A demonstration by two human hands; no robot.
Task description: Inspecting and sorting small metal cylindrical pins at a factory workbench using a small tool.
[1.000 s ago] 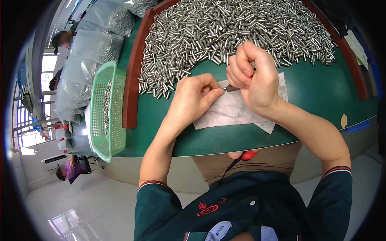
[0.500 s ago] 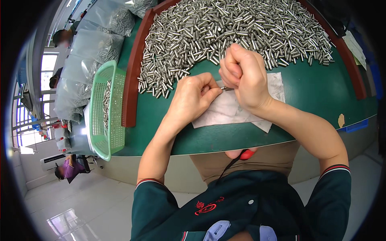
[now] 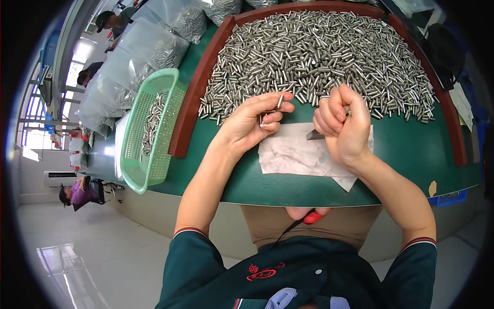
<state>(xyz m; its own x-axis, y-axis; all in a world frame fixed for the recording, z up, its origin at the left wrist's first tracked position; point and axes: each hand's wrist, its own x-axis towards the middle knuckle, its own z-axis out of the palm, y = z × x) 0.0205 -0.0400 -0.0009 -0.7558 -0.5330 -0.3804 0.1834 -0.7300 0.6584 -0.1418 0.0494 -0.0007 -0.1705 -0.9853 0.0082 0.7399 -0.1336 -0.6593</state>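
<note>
My left hand (image 3: 248,123) is palm up over the table with its fingers curled around small metal pins. One shiny pin (image 3: 280,101) is pinched at the fingertips, and a second pin (image 3: 261,120) shows by the curled lower fingers. To the right, my right hand (image 3: 343,126) is closed like a fist around a tool with a flat grey blade (image 3: 315,135), its handle hidden in the palm. Beneath both hands lies a stained white cloth (image 3: 293,154). Just beyond them spreads a large heap of short metal pins (image 3: 319,56).
A red-brown wooden rim (image 3: 188,110) borders the heap on a green table (image 3: 247,185). Left of it stands a light green basket (image 3: 135,170) holding pins. Clear bags (image 3: 110,87) of pins line the far left. Other people sit in the left background.
My hands have come apart. The left has turned palm up, showing pins in its fingers; the right has shifted right, its blade now visible. The whole view has shifted slightly.
</note>
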